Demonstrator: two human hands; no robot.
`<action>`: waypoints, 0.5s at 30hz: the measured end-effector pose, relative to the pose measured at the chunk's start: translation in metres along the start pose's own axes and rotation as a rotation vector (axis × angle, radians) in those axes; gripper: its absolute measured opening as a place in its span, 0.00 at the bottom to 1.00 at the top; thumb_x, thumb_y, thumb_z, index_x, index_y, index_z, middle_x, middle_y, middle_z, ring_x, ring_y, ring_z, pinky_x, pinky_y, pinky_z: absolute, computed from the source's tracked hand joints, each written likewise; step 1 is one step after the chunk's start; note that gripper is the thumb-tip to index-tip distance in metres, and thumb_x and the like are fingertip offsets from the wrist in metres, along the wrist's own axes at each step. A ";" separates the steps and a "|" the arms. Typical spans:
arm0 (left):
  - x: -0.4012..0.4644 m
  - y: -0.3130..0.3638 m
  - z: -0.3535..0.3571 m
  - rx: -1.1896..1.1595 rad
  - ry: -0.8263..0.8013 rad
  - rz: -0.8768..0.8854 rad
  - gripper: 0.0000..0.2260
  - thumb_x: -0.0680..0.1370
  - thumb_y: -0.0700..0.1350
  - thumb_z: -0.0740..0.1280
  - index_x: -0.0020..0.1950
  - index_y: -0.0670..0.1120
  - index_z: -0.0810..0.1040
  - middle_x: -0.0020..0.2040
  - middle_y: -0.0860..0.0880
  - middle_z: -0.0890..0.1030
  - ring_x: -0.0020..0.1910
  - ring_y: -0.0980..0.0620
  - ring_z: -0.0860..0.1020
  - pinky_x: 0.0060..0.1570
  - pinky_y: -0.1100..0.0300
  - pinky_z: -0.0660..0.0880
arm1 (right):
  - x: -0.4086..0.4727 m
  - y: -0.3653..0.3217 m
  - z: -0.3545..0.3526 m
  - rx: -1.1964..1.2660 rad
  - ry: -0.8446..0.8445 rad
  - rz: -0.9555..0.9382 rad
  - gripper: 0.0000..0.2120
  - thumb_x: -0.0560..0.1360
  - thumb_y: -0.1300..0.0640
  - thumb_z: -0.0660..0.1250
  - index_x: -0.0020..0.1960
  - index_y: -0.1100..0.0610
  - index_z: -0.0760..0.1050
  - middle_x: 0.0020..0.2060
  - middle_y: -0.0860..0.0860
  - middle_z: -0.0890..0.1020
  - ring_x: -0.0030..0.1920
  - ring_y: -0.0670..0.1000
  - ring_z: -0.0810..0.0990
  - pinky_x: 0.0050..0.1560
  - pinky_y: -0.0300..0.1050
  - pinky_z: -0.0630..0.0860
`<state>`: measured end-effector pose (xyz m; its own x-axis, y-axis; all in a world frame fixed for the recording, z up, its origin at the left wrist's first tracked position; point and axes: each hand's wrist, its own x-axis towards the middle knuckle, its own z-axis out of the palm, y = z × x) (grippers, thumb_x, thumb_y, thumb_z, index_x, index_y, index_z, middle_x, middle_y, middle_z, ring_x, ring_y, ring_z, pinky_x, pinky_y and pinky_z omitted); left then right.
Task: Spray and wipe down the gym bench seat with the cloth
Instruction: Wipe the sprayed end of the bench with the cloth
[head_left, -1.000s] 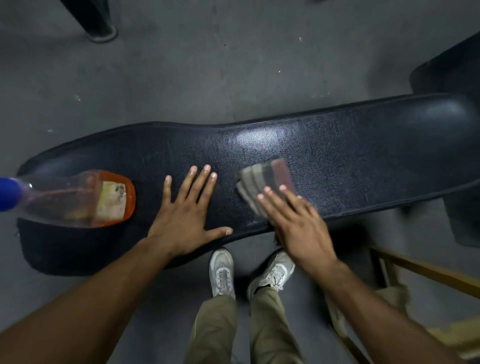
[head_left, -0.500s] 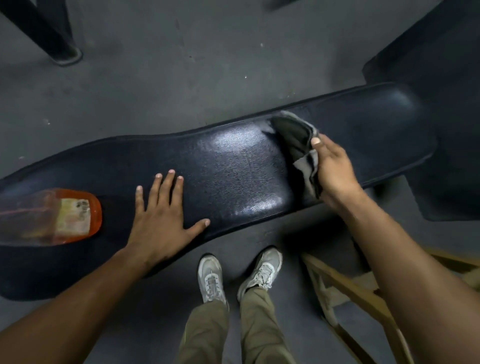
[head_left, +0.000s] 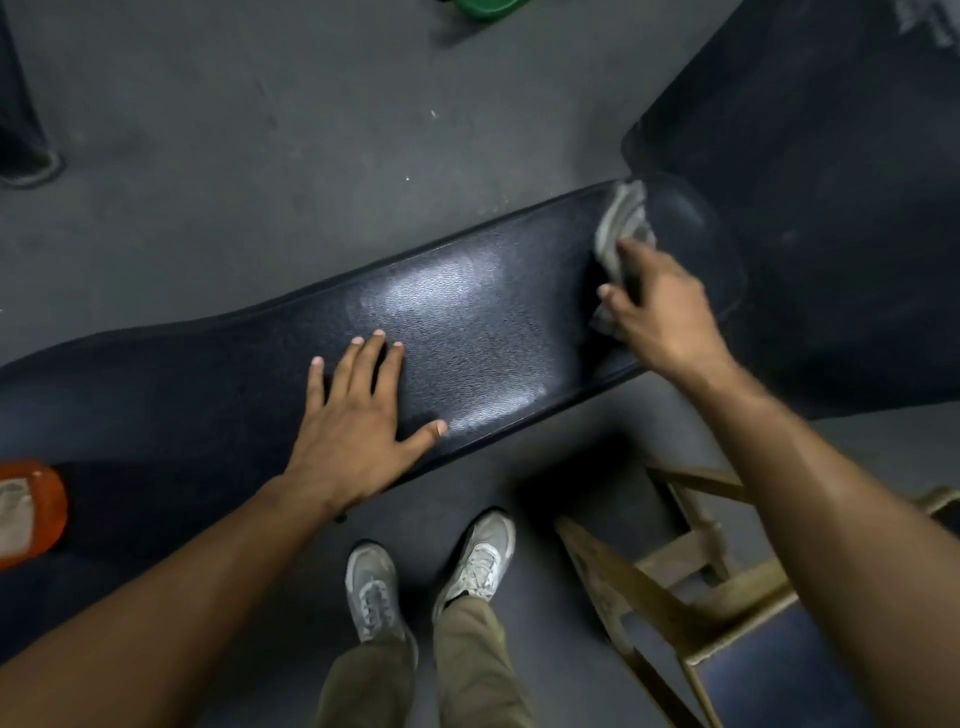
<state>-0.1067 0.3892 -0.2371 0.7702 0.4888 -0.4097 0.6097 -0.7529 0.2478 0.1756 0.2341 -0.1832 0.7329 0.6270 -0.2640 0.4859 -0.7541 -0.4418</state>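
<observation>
The grey floor (head_left: 270, 124) fills the upper half of the head view and shows again at six o'clock under the person's feet. Across it, running from nine o'clock up toward two o'clock, lies the black gym bench seat (head_left: 467, 332), its textured cover shining with a pale sheen at the centre. A second dark padded block (head_left: 831, 182) stands at two to three o'clock, just beyond the far end of the seat. At five o'clock a wooden frame (head_left: 670, 597) sits on the floor beside the person's legs, with a blue panel inside it. The left hand (head_left: 358, 421) rests flat on the seat just left of centre, fingers straight and spread, thumb out toward three o'clock, holding nothing. The right hand (head_left: 660, 306) is at the seat's far end at about two o'clock, fingers curled over the cloth (head_left: 618, 223), which it grips and presses on the bench surface; the cloth is grey, bunched, and sticks out past the fingers toward twelve o'clock. Two pale sneakers (head_left: 374, 587) point toward the bench at six o'clock, below olive trouser legs. At nine o'clock, on the wide near end of the seat, the orange base of the spray bottle (head_left: 28, 512) is cut off by the frame edge. A green object (head_left: 483, 8) peeks in at twelve o'clock.
</observation>
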 end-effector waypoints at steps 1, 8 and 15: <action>0.003 0.005 0.001 -0.003 -0.001 0.005 0.46 0.75 0.75 0.50 0.84 0.48 0.46 0.84 0.48 0.44 0.83 0.48 0.41 0.79 0.39 0.39 | 0.000 0.003 0.008 -0.011 -0.082 -0.004 0.20 0.81 0.56 0.69 0.71 0.59 0.73 0.68 0.62 0.79 0.67 0.63 0.77 0.64 0.50 0.70; 0.011 0.018 0.015 0.001 -0.022 -0.020 0.48 0.72 0.77 0.46 0.84 0.48 0.47 0.84 0.49 0.43 0.83 0.49 0.41 0.79 0.37 0.41 | -0.006 0.029 0.043 -0.117 -0.229 0.010 0.34 0.82 0.51 0.67 0.84 0.54 0.59 0.83 0.57 0.60 0.82 0.61 0.60 0.82 0.53 0.60; 0.006 0.017 0.019 -0.011 -0.016 -0.023 0.44 0.76 0.74 0.49 0.84 0.49 0.44 0.84 0.51 0.40 0.82 0.51 0.38 0.79 0.38 0.39 | -0.021 0.021 0.044 -0.164 -0.136 -0.029 0.33 0.80 0.50 0.69 0.82 0.53 0.63 0.83 0.59 0.61 0.80 0.63 0.64 0.80 0.59 0.62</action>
<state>-0.0955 0.3712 -0.2520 0.7528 0.4989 -0.4293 0.6295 -0.7363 0.2481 0.1495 0.2137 -0.2253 0.6521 0.6612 -0.3710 0.5849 -0.7501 -0.3087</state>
